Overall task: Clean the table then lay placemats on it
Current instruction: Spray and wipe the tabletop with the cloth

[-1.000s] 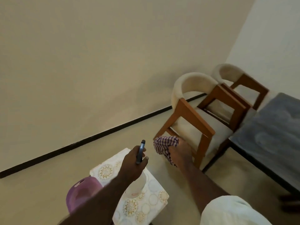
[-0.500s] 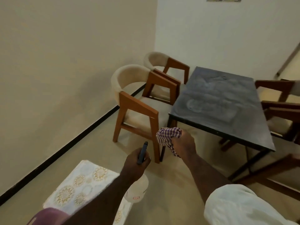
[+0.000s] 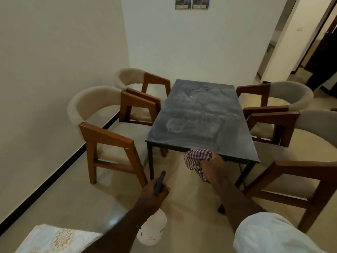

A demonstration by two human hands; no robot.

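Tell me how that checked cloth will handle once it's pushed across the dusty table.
The checked cloth is bunched in the right hand with a tail hanging loose, so it is probably floppy and light. Pushed over the table, it would likely crumple and drag rather than slide flat.

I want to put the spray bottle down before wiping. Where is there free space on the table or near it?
The whole dark table top is bare, only smeared, from the near edge by the checked cloth to the far wall end. Floor between the left chair and the table leg is also free. The long sides are crowded: chairs stand close there.
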